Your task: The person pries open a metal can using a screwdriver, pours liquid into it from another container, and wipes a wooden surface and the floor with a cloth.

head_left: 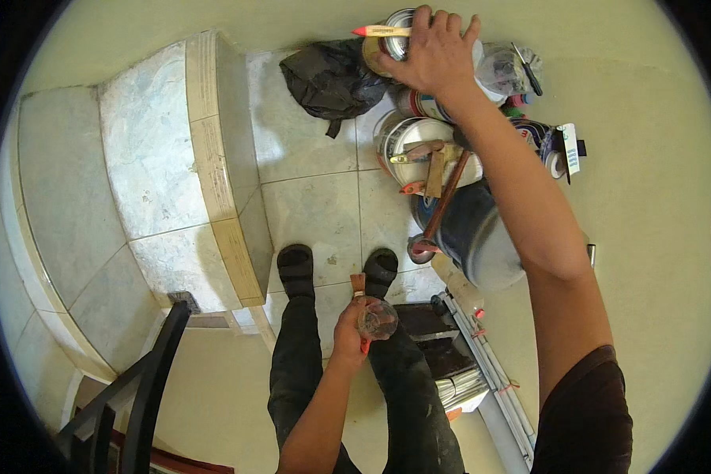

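Observation:
My left hand (347, 332), low in front of my legs, is closed round a clear plastic cup (378, 319) and a paintbrush (359, 283). The brush's bristles point away from me and its red handle end shows below the cup. My right hand (442, 51) reaches to the far side, its thumb and spread fingers about a metal can (377, 57) with a shiny rim. A second brush with a red-tipped wooden handle (383, 31) lies across the can, partly under my fingers. The can's contents are hidden.
Left of the can lies a black plastic bag (328, 79). Nearer stands a white bucket (395, 134) with brushes and scrapers on its lid, then a dark drum (482, 237) and a hammer-like tool (446, 197). Tiled steps (158, 150) rise at left; metal tubes (490, 371) lie lower right.

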Motion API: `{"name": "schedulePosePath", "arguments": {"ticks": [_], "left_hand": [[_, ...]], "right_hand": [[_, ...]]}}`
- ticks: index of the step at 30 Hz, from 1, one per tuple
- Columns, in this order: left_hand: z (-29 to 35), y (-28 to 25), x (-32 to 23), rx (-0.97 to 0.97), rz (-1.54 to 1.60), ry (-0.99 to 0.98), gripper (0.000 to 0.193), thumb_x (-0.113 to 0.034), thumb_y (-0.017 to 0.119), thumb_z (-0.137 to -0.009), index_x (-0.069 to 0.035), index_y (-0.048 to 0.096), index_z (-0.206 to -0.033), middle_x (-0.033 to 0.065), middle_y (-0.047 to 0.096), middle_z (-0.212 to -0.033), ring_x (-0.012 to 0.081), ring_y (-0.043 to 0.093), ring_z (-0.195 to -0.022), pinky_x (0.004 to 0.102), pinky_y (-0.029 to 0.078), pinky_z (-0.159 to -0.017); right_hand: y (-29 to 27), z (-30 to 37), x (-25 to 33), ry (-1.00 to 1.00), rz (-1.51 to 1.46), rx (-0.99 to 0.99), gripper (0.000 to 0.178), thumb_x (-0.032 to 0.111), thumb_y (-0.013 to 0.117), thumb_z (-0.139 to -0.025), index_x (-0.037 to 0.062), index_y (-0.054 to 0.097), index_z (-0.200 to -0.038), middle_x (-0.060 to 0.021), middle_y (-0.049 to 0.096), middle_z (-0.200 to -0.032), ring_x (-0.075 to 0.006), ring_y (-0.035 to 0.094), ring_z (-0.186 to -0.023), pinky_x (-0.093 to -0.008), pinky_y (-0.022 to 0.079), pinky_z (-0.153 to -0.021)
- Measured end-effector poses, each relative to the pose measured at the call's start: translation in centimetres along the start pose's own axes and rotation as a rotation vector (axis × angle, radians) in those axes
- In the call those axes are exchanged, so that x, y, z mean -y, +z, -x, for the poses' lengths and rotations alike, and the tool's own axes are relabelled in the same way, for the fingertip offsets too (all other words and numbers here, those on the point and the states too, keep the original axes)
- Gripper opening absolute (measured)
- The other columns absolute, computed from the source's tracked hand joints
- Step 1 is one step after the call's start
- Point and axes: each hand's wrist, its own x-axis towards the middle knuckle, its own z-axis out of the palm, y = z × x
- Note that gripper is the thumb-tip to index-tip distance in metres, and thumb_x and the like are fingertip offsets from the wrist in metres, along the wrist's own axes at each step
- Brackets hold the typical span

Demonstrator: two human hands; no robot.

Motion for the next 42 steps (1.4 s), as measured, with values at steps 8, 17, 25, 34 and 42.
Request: {"name": "schedulePosePath", "arguments": {"ticks": [8,17,25,34,42], "left_hand": [[0.4,1.4,0.8,-0.21,-0.077,-0.056,0.042,-0.048,0.059,-0.108,-0.01,0.067,-0.125,0.0072,0.074,-0.118,0.0265,0.078,-0.1,0.0452,0.064,-0.071],[1.0,-0.4,2.1,-0.182,-0.284,-0.141,0.045,-0.047,0.057,-0.108,-0.006,0.068,-0.122,0.0084,0.077,-0.109,0.0242,0.08,-0.092,0.0419,0.065,-0.07],[1.0,-1.8,2.6,-0.168,-0.399,-0.232,0.042,-0.041,0.055,-0.112,-0.007,0.068,-0.133,0.0054,0.068,-0.121,0.0205,0.071,-0.109,0.0414,0.062,-0.085],[1.0,-2.0,3.0,-0.266,-0.631,-0.129,0.033,-0.036,0.062,-0.109,-0.005,0.069,-0.118,0.0013,0.072,-0.104,0.0162,0.069,-0.083,0.0306,0.053,-0.069],[-0.4,-7.0,3.7,0.071,-1.394,0.208,0.042,-0.028,0.072,-0.105,0.0,0.064,-0.135,0.009,0.073,-0.124,0.0195,0.071,-0.109,0.0346,0.057,-0.089]], "right_hand": [[-1.8,11.7,10.6,0.031,-0.261,0.138,0.108,0.071,0.079,-0.077,-0.0105,0.054,-0.144,-0.0258,0.06,-0.126,-0.0438,0.053,-0.128,-0.0738,0.021,-0.124],[6.9,26.0,17.6,0.012,-0.075,0.538,0.106,0.065,0.076,-0.084,-0.0017,0.041,-0.159,-0.0322,0.055,-0.137,-0.0475,0.045,-0.14,-0.0725,0.02,-0.125],[12.7,29.9,17.6,0.118,0.071,0.489,0.093,0.058,0.07,-0.089,0.0073,0.041,-0.163,-0.0314,0.053,-0.147,-0.0488,0.041,-0.147,-0.0725,0.018,-0.127],[14.2,29.8,17.9,0.238,0.052,0.59,0.103,0.074,0.06,-0.095,0.0086,0.032,-0.169,-0.0292,0.049,-0.157,-0.0489,0.034,-0.154,-0.0756,0.015,-0.126],[11.9,30.2,18.6,0.095,-0.176,0.198,0.041,0.032,0.06,-0.101,0.0106,0.072,-0.133,-0.0233,0.053,-0.157,-0.0421,0.039,-0.155,-0.075,0.023,-0.129]]}}
